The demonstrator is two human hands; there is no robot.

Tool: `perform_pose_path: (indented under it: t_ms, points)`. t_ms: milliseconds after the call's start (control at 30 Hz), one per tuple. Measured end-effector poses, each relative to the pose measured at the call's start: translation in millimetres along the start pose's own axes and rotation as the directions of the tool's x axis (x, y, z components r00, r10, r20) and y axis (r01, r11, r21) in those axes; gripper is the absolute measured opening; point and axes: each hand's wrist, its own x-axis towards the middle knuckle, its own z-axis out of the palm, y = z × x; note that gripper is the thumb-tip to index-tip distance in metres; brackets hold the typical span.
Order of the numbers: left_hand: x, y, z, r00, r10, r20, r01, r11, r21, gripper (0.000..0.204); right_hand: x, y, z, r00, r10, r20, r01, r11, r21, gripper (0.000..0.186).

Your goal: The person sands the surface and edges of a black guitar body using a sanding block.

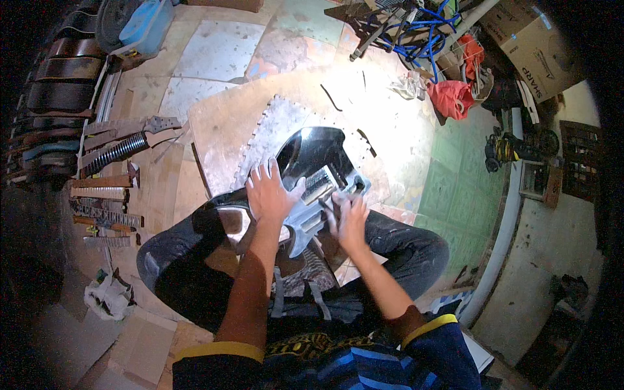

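Across my lap and crossed legs lies an electric guitar body (311,148), glossy black at its far part and dull grey around its cut-out cavities. My left hand (268,193) rests on its left side with the fingers spread and the thumb pointing inward. At the right edge, beside the cavities, my right hand (349,220) has its fingers bent and pressed together. Something small and dark may be under those fingertips, but I cannot make it out. A pale mat (279,117) with a toothed edge lies beneath the far end of the body.
Several guitar necks (117,155) and tools lie on the left. Behind them stands a row of dark curved pieces (65,88) beside a blue container (146,29). Blue cable (426,32), red cloth (450,99) and a cardboard box (539,52) are at the far right. A crumpled bag (109,294) lies lower left.
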Motion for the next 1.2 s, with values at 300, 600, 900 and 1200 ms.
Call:
perform_pose_path:
  t_ms: [300, 600, 900, 1200]
  points:
    - [0, 1, 4, 0.999, 0.018, -0.032, -0.019, 1.0, -0.018, 0.087, -15, -18, 6, 0.987, 0.132, 0.093, -0.14, 0.986, 0.093, 0.037]
    - [4, 4, 2, 0.998, -0.032, 0.058, 0.033, 0.999, -0.02, 0.091, -25, -19, -6, 0.999, 0.015, 0.04, -0.015, 1.0, 0.001, 0.053]
    - [0, 0, 6, 0.999, 0.009, -0.05, -0.012, 0.999, -0.048, 0.088, -13, -23, -17, 0.997, -0.003, 0.083, 0.01, 0.996, -0.093, 0.039]
    - [1, 1, 4, 1.0, -0.012, -0.011, 0.011, 0.999, -0.041, 0.09, -1, -26, -20, 0.984, 0.08, 0.157, -0.073, 0.996, -0.049, 0.035]
